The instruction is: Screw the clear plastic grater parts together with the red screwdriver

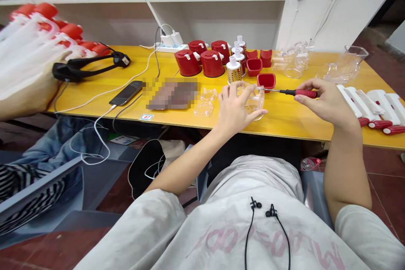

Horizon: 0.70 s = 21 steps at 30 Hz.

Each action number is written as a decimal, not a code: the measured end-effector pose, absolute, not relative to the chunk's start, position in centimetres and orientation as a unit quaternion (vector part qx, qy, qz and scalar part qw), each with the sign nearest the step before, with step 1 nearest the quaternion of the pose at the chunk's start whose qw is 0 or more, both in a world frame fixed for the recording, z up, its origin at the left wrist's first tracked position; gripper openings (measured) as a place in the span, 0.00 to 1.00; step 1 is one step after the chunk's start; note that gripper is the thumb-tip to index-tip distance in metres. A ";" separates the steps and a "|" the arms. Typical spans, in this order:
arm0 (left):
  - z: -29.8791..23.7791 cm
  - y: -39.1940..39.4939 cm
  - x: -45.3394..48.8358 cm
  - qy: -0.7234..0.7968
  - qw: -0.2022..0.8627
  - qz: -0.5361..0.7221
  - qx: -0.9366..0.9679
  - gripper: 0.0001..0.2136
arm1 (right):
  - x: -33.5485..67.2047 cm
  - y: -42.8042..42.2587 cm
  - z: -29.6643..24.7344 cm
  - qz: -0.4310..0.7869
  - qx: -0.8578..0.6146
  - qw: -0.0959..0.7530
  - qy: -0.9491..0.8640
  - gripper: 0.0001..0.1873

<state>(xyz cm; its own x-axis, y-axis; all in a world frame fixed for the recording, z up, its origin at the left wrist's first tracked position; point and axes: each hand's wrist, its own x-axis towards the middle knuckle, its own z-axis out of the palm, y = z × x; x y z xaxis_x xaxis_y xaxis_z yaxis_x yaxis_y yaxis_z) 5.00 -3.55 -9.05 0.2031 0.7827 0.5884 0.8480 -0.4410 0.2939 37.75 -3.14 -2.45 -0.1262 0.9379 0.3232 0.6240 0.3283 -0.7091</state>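
Observation:
My left hand [234, 107] is closed around a clear plastic part [258, 100] on the yellow table, its fingers over the top and the thumb along the near side. A screwdriver [305, 93] with a red and black handle is gripped in my right hand [327, 101]. It lies nearly level, its thin shaft pointing left and its tip at the upper edge of the clear part. Whether the tip sits in a screw is too small to tell. Left of my left hand lie two flat clear plastic pieces [204, 109]. A red square cup [266, 81] stands just behind the shaft.
Several red housings [212, 63], metal grater drums [234, 71] and red cups stand at the back. Clear containers [348, 65] and white handles with red ends [384, 107] are on the right. Leftward lie a phone [126, 93], cables, a black headset [88, 65] and another person's arm [28, 88].

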 end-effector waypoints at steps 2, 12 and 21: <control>-8.8 -3.8 5.0 -0.528 0.043 -0.345 -0.775 0.45 | 37.9 -2.7 -2.9 0.217 -0.526 0.395 -0.722 0.17; -7.4 -4.8 5.3 -0.535 0.039 -0.333 -0.776 0.38 | 37.8 -2.5 -3.3 0.175 -0.560 0.354 -0.728 0.33; -8.3 -4.2 5.3 -0.531 0.048 -0.349 -0.771 0.40 | 38.1 -2.2 -3.7 0.232 -0.547 0.407 -0.693 0.16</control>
